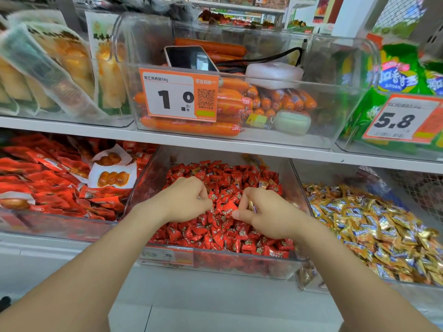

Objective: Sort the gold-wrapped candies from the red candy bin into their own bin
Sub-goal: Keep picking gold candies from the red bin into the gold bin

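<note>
Loss of grip is the main hazard at this stage. A small gold foil-wrapped candy (251,206) is pinched between the curled fingers and thumb of the right hand (266,212). Only a narrow strip of wrapper is exposed. The foil is judged slick, so the piece may slip out and be buried among the red-wrapped candies (223,212) directly beneath both hands.

A second hazard is a mixed pick: red pieces lie against the fingertips and could be carried across with the gold one. A third is a short drop. If the candy is released before the dividing walls are passed, it may land in the clear plastic bin of red candies (146,188).

The left hand (187,200) is held with fingers curled over the red pile. Whether anything is gripped in it cannot be told.

The held candy's long axis appears to run roughly upright, from the thumb toward the knuckles. Its ends are hidden, so its pointing direction cannot be stated.

The clear plastic bin of gold-wrapped candies (335,174) stands just outboard of the right hand. One stray gold-wrapped piece (263,184) lies just beyond the right knuckles, not yet collected.
</note>
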The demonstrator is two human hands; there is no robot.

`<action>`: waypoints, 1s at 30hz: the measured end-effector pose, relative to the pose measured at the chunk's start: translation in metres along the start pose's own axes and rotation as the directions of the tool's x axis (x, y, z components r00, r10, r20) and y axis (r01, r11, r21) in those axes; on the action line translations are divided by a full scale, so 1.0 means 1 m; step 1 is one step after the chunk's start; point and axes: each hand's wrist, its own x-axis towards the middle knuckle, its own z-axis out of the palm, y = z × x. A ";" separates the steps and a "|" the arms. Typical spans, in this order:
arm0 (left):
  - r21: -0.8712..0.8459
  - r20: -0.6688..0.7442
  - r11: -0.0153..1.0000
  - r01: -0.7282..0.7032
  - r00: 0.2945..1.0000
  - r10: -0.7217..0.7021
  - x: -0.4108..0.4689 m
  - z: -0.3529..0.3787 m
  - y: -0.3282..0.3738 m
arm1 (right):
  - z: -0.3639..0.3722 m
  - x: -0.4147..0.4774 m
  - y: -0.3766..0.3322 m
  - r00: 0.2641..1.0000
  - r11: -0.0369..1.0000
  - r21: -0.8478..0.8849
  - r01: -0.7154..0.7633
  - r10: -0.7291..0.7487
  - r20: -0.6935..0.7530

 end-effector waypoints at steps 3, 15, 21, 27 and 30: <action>-0.043 -0.020 0.999 0.032 0.999 -0.032 0.003 0.002 -0.004 | -0.004 -0.006 -0.001 0.999 1.000 -0.014 0.028 -0.028 -0.024; 0.318 0.127 0.945 -0.072 0.991 0.033 0.003 0.018 0.009 | 0.007 0.007 0.009 0.998 0.993 -0.115 -0.005 -0.003 -0.070; 0.522 0.022 0.849 0.079 0.994 -0.106 0.002 0.015 0.012 | 0.031 0.026 -0.007 0.991 0.968 -0.241 0.074 -0.098 -0.089; 0.435 0.105 0.899 0.050 0.989 -0.106 0.005 0.017 0.009 | 0.044 0.045 -0.014 0.994 0.915 -0.389 0.104 -0.110 0.006; 0.473 0.060 0.880 0.043 0.995 -0.081 0.008 0.019 0.004 | 0.051 0.049 -0.020 0.995 0.863 -0.500 0.065 -0.092 -0.029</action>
